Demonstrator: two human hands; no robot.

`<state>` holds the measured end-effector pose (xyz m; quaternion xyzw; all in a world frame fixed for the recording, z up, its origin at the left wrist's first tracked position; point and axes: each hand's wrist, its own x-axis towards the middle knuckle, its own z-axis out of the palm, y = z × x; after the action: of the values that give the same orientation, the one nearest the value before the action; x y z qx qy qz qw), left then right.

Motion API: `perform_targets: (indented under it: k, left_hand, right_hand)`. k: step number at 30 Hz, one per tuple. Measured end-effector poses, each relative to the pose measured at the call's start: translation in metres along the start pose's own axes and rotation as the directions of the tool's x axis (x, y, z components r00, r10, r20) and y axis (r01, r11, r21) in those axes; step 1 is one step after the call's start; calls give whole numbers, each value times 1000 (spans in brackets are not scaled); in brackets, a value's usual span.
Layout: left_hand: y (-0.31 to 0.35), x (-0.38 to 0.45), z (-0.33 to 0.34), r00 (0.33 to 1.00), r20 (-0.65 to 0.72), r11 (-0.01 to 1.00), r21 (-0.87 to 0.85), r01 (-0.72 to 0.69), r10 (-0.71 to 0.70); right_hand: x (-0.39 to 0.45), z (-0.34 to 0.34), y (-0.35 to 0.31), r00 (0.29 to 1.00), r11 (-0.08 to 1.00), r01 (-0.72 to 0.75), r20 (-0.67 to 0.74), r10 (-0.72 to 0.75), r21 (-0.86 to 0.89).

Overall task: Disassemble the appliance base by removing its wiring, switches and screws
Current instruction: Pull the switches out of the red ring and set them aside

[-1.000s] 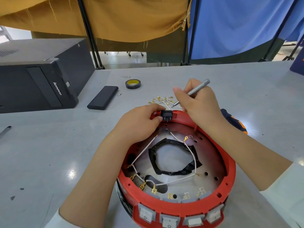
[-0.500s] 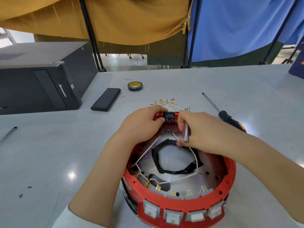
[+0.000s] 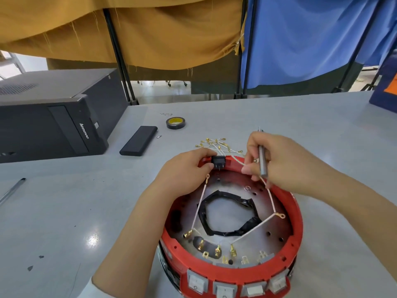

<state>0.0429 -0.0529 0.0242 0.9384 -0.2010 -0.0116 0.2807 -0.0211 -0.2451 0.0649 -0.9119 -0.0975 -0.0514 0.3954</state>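
Head view: left hand [image 3: 184,171] still pinches the black switch [image 3: 218,161] at the far rim of the red base [image 3: 297,229]. Right hand [image 3: 277,166], silver tool [image 3: 262,162] held throughout, has lifted 1 white wire [image 3: 269,195] off the switch (terminal now free). 4 front switches [image 3: 235,286] remain.

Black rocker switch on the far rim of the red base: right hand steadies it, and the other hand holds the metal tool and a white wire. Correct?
Wrong hand. The head view shows the left hand steadying the black rocker switch on the far rim of the red base; the right hand holds the metal tool and a white wire.
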Motion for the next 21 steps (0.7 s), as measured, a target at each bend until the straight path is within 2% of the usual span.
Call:
perform_targets:
  k: [3,6,11,16,21]
  left_hand:
    - [1,-1,-1,1000,-1,1000,-14,-3,3]
    - [2,-3,-2,1000,-8,999,-34,-7,6]
    - [0,-3,0,1000,-3,998,-55,2,-2]
    - [-3,0,3,1000,1,998,-54,23,-23]
    - [-5,3,3,997,-20,974,-216,64,-70]
  right_hand:
    - [7,-20,4,996,983,-25,-83,41,184]
    - [15,-35,15,980,934,-95,-131,148,343]
    - [37,-47,41,905,754,-205,-173,389,624]
    - [78,-32,60,847,670,-290,-143,512,683]
    - [113,-28,75,803,595,-323,-119,584,736]
